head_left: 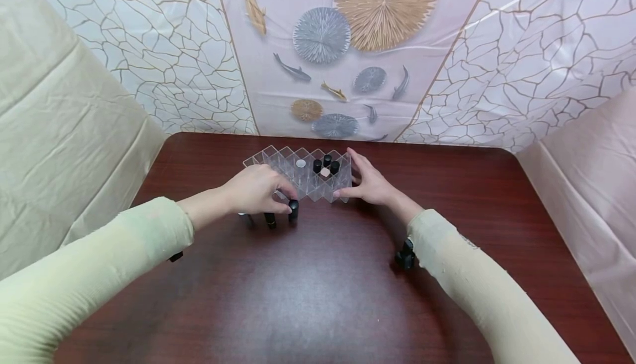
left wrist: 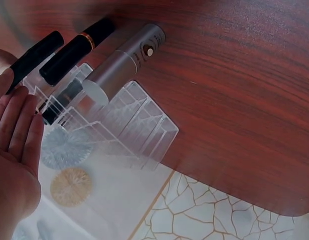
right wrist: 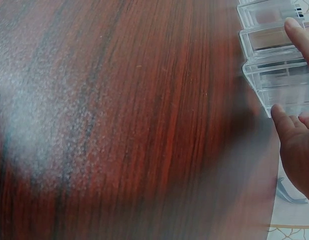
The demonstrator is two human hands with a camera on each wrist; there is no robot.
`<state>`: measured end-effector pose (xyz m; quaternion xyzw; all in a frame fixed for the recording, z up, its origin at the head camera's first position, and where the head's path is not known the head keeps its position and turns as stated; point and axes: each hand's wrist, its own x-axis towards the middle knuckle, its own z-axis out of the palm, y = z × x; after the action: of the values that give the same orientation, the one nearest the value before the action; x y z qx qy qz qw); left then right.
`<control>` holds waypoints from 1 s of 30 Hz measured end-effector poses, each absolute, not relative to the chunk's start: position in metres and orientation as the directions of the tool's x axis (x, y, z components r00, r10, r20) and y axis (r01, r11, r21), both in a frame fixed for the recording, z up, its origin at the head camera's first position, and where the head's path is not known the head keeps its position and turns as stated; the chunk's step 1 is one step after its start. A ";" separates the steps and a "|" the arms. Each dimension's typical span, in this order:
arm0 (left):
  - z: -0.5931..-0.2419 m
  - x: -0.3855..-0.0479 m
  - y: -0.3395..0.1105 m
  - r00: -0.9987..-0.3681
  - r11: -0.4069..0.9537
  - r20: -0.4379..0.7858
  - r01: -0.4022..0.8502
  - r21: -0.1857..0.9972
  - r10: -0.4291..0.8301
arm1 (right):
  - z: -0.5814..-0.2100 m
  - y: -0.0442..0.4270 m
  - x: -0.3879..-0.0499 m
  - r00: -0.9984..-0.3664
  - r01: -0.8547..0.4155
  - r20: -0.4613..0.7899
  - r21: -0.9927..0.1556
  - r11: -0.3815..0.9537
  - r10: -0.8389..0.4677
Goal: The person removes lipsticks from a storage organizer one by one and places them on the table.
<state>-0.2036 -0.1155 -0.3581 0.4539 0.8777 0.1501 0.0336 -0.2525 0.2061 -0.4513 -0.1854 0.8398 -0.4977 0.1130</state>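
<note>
A clear organizer with diamond-shaped compartments point(head_left: 303, 187) stands at the table's back; several black-capped tubes, a white-topped one point(head_left: 300, 163) and a pink-topped one point(head_left: 325, 172) stand in it. In front of it, the left hand point(head_left: 255, 190) pinches a black tube point(head_left: 293, 210) between thumb and fingers, also seen in the left wrist view point(left wrist: 37, 57). Beside that tube stand a black tube with a gold ring point(left wrist: 77, 50) and a silver tube point(left wrist: 125, 62). The right hand point(head_left: 372, 184) holds the organizer's right end, thumb on the front, fingers behind.
A small black object point(head_left: 406, 256) lies beside the right sleeve, and another point(head_left: 176, 256) shows by the left sleeve. Behind the dark red table point(head_left: 318, 286) hangs a patterned sheet point(head_left: 318, 99). Pale cloth walls point(head_left: 64, 104) stand at both sides.
</note>
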 end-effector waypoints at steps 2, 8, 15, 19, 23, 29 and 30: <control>-0.360 -0.203 -0.115 -0.582 0.541 0.074 0.789 0.290 0.810 | -0.451 0.206 -0.252 -0.907 -0.198 -0.005 -0.878 0.436 -0.421; -0.365 -0.201 -0.112 -0.579 0.541 0.051 0.787 0.297 0.814 | -0.451 0.206 -0.253 -0.907 -0.197 -0.005 -0.879 0.433 -0.422; -0.372 -0.200 -0.112 -0.584 0.554 0.036 0.786 0.275 0.811 | -0.453 0.206 -0.254 -0.907 -0.193 -0.008 -0.881 0.431 -0.421; -0.373 -0.199 -0.113 -0.597 0.569 0.033 0.779 0.263 0.801 | -0.453 0.206 -0.254 -0.908 -0.187 -0.019 -0.876 0.445 -0.418; -0.373 -0.199 -0.114 -0.603 0.575 0.032 0.775 0.264 0.797 | -0.451 0.206 -0.253 -0.909 -0.185 -0.023 -0.873 0.451 -0.417; -0.376 -0.199 -0.115 -0.597 0.567 0.032 0.776 0.275 0.801 | -0.450 0.205 -0.252 -0.908 -0.182 -0.023 -0.878 0.443 -0.418; -0.376 -0.199 -0.116 -0.599 0.568 0.033 0.775 0.277 0.800 | -0.450 0.205 -0.252 -0.908 -0.183 -0.022 -0.879 0.441 -0.419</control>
<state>-0.1988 -0.1157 -0.3764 0.4452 0.8843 0.1326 0.0480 -0.2521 0.2053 -0.4504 -0.1790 0.8405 -0.4973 0.1189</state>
